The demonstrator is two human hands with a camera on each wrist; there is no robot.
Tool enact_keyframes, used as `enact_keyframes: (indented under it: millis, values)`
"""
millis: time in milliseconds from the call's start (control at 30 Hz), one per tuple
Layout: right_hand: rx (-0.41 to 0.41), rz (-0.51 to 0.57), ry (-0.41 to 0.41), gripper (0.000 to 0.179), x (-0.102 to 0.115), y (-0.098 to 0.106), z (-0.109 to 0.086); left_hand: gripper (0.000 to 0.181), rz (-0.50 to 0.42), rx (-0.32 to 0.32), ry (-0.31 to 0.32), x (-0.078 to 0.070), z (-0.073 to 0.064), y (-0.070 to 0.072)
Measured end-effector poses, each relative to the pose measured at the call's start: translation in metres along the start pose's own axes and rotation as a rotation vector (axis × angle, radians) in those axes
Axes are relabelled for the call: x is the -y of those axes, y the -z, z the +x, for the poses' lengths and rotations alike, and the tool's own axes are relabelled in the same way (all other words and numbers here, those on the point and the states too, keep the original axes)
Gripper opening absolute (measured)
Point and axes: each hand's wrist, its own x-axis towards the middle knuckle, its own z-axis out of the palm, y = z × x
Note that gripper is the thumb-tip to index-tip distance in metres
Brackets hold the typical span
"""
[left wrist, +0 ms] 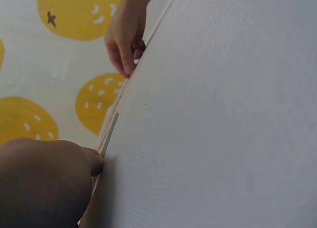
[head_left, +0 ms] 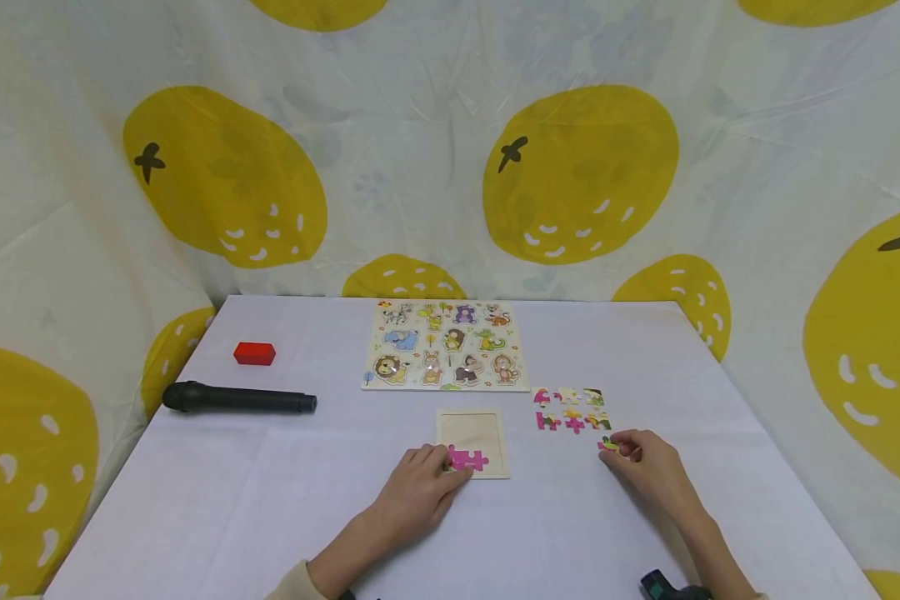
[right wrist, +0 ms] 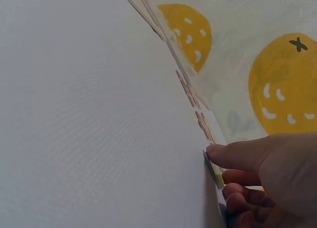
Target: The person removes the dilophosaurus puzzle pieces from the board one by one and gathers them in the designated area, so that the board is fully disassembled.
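Note:
A small square wooden puzzle tray (head_left: 504, 442) lies on the table with joined pink jigsaw pieces (head_left: 471, 459) along its near side. My left hand (head_left: 416, 492) holds the tray's near left corner, its thumb by the near edge and its fingers over the left side, partly covering the pieces. To the right, my right hand (head_left: 648, 467) pinches a green, yellow and pink jigsaw piece (head_left: 607, 445) between thumb and fingers. In the right wrist view this piece (right wrist: 213, 169) stands tilted at the tabletop. Several loose jigsaw pieces (head_left: 573, 421) lie in two rows beyond that hand.
An animal picture board (head_left: 447, 343) lies behind the tray. At the left are a black microphone (head_left: 240, 399) and a red block (head_left: 255, 353). A dark device (head_left: 671, 587) shows by the right wrist. A fruit-print curtain (head_left: 420, 167) hangs behind the white table (head_left: 307, 483).

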Motion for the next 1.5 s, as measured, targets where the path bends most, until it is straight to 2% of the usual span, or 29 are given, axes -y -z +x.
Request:
enact_keyframes:
  millis: [300, 500, 800, 1100, 1233, 1500]
  values:
    - [0.001, -0.011, -0.006, 0.041, 0.005, 0.0, 0.001, 0.03, -0.007, -0.004, 0.003, 0.001, 0.0, -0.001]
    - [-0.017, -0.006, -0.011, 0.039, 0.008, 0.0, 0.002, 0.026, -0.011, -0.059, -0.013, 0.001, 0.0, -0.001]
    - [-0.059, 0.048, 0.096, 0.035, 0.025, 0.002, 0.009, 0.022, -0.039, -0.082, -0.002, 0.003, 0.001, -0.002]
    - [-0.088, 0.082, 0.18, 0.03, 0.052, -0.004, 0.014, 0.016, -0.085, -0.152, -0.008, 0.005, 0.001, -0.004]
    - [-0.078, 0.092, 0.212, 0.029, 0.065, -0.01, 0.017, 0.014, -0.091, -0.173, -0.013, 0.005, 0.001, -0.004]
    - [-0.046, 0.089, 0.249, 0.031, 0.089, -0.025, 0.02, 0.012, -0.097, -0.16, 0.003, 0.004, 0.001, -0.003]
